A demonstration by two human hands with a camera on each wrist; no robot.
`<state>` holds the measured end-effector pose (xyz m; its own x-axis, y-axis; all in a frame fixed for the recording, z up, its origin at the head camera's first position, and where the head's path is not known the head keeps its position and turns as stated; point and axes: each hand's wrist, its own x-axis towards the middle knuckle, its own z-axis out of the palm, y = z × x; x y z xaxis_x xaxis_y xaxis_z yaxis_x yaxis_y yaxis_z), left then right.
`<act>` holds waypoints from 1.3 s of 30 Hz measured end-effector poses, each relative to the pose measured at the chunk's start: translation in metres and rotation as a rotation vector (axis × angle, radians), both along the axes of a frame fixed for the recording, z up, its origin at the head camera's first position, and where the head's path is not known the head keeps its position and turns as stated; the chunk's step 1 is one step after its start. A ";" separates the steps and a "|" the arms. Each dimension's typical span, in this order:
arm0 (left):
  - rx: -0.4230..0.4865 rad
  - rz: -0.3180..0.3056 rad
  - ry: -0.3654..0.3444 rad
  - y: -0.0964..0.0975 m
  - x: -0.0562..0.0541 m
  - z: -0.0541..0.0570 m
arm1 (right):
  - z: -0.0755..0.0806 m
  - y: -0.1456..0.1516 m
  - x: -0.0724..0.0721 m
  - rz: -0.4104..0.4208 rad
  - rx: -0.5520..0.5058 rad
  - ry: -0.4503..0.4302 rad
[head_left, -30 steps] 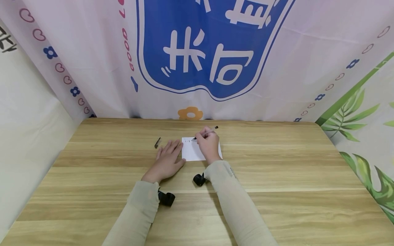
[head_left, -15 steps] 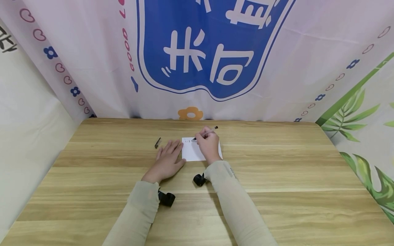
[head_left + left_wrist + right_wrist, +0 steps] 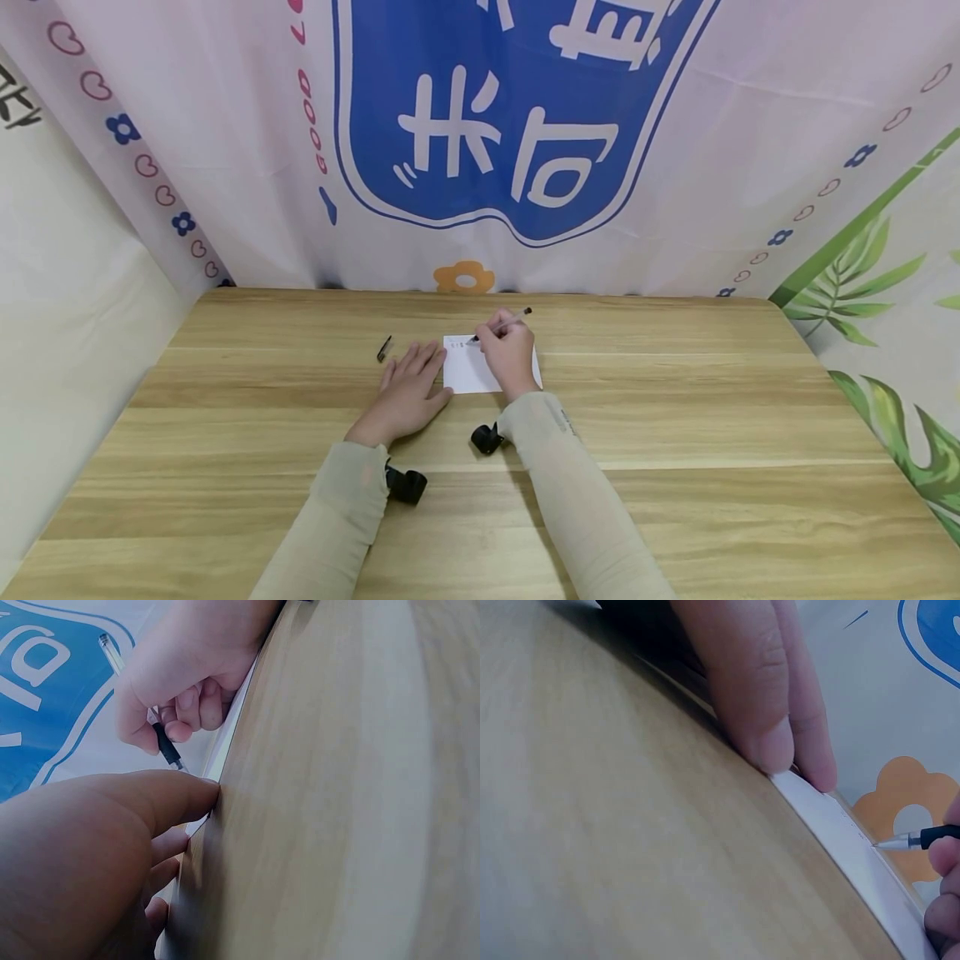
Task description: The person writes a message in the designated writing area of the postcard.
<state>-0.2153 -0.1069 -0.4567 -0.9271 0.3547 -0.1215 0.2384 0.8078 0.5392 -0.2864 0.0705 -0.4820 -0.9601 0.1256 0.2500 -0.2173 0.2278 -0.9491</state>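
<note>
R hand (image 3: 512, 354) w/ pen (image 3: 517, 317), hiding pt paper (image 3: 468, 373), cap (image 3: 384, 348) nr L hand (image 3: 407, 397)

Paper (image 3: 468, 371): right portion covered by the right hand (image 3: 510, 354) near the centre of the head frame; lower end cut off at the bottom of the right wrist frame.
Writing (image 3: 457, 344): upper left of the sheet, too small to read.
Pen (image 3: 517, 318): middle hidden within the grip; rear end beyond the right wrist frame's right edge.
Left hand (image 3: 408, 393): cut off at lower left of the left wrist frame.
Small dark piece (image 3: 384, 348): left of centre, too small to identify surely.
Sleeves (image 3: 322, 525): both cut by the head frame's bottom edge.
Blue emblem (image 3: 450, 192): top cut off by the head frame's upper edge.
</note>
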 end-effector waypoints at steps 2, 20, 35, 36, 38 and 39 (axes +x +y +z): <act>-0.002 0.000 0.002 0.000 0.000 -0.001 | 0.000 0.000 0.000 0.001 0.000 -0.005; 0.001 -0.003 0.007 0.000 -0.001 -0.002 | 0.001 -0.001 0.000 -0.016 0.014 0.034; 0.003 -0.004 0.006 0.000 -0.001 -0.002 | 0.001 0.000 0.001 0.005 -0.002 0.015; 0.001 -0.004 0.005 0.000 -0.001 -0.002 | 0.001 0.000 0.001 0.008 -0.001 0.013; 0.001 -0.003 0.004 -0.001 -0.001 -0.001 | 0.001 0.000 0.001 0.014 0.001 0.009; 0.002 -0.003 0.002 -0.001 0.000 -0.001 | 0.001 0.000 0.001 0.016 0.003 0.009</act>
<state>-0.2157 -0.1077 -0.4578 -0.9264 0.3572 -0.1187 0.2417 0.8062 0.5401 -0.2849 0.0707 -0.4811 -0.9597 0.1092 0.2591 -0.2297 0.2268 -0.9465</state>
